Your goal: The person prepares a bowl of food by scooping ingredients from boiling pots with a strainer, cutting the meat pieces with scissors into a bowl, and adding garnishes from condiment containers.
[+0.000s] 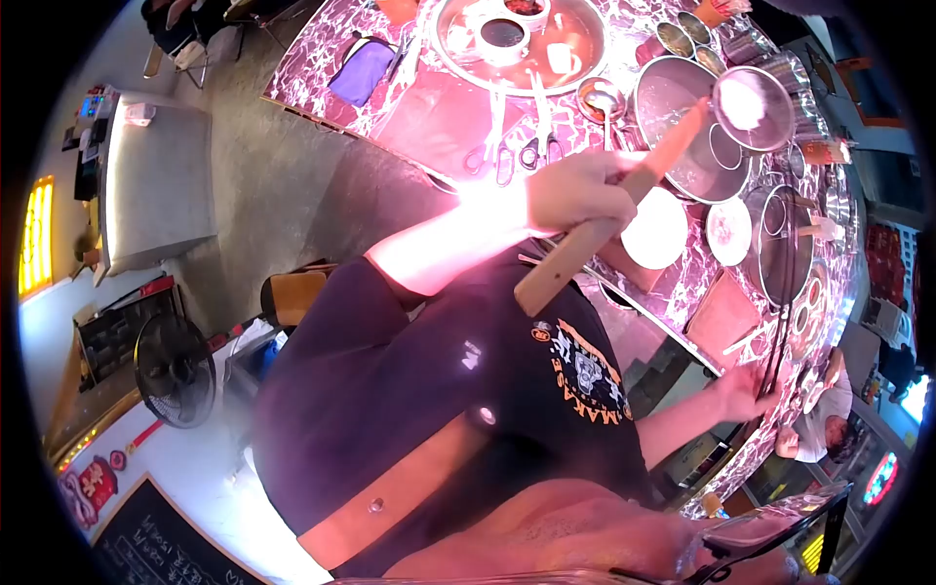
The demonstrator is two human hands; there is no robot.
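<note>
My left hand [583,200] is closed around the wooden handle [575,255] of a round metal ladle or strainer [753,107]. Its bowl is over the rim of a large metal pot [648,102], with something bright white in it, perhaps glare. Lower right, my right hand [746,395] is closed on a pair of long dark chopsticks [783,312], which reach up toward a second pot [783,255]. A white plate [653,229] and a smaller bowl [728,232] stand between the hands.
On the marbled table [302,73] are a large round pot [448,58] of broth, scissors [542,146], a purple pouch [361,70] and a small bowl with a spoon [602,100]. Another person [824,429] is at the far right. A black fan [175,370] stands lower left.
</note>
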